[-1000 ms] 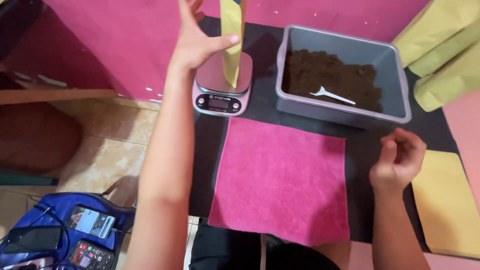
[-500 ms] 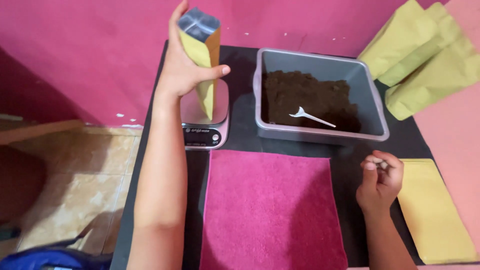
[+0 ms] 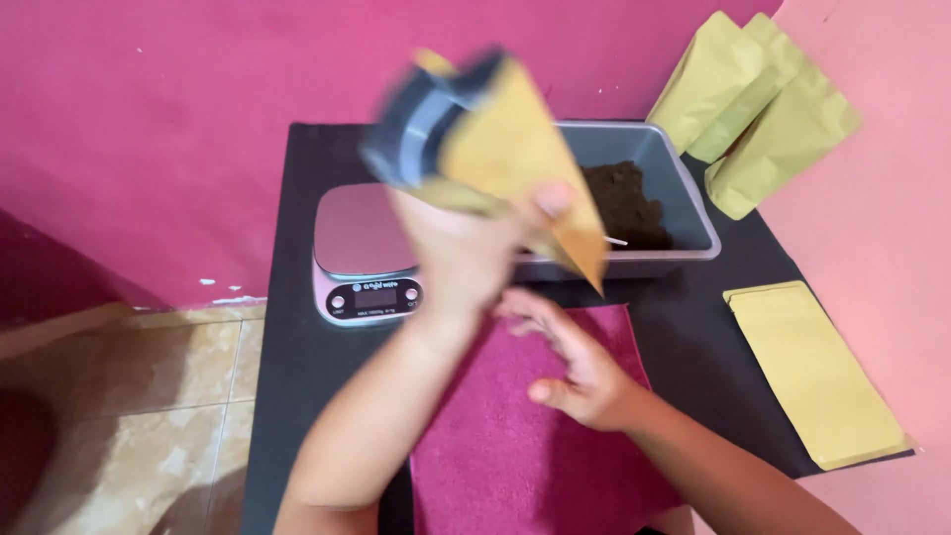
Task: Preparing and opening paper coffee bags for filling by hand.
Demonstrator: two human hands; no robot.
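So the pouch (image 3: 495,159) has come off the scale (image 3: 365,248) now. Half a second back it was standing upright on the pan; now the left hand (image 3: 466,253) has it lifted and tipped, open mouth up and to the left, pointed bottom corner hanging down to the right of the fingers. The left fingers are wrapped around its lower half, thumb pressed on the front. The scale pan just left of that hand is bare, so whatever weighing was going on there is paused.

The right hand (image 3: 575,367) has swung in from the right edge too. It's now right below the left hand, over the pink cloth (image 3: 495,456), fingers loosely spread and holding nothing, not touching the pouch as far as I can tell.

Hard bits: the pouch and left hand are badly motion-blurred, so I can't say what's inside it. It also covers the left part of the grey tub (image 3: 684,198) beyond the fingers; only some dark powder and a sliver of the white spoon (image 3: 614,240) show.
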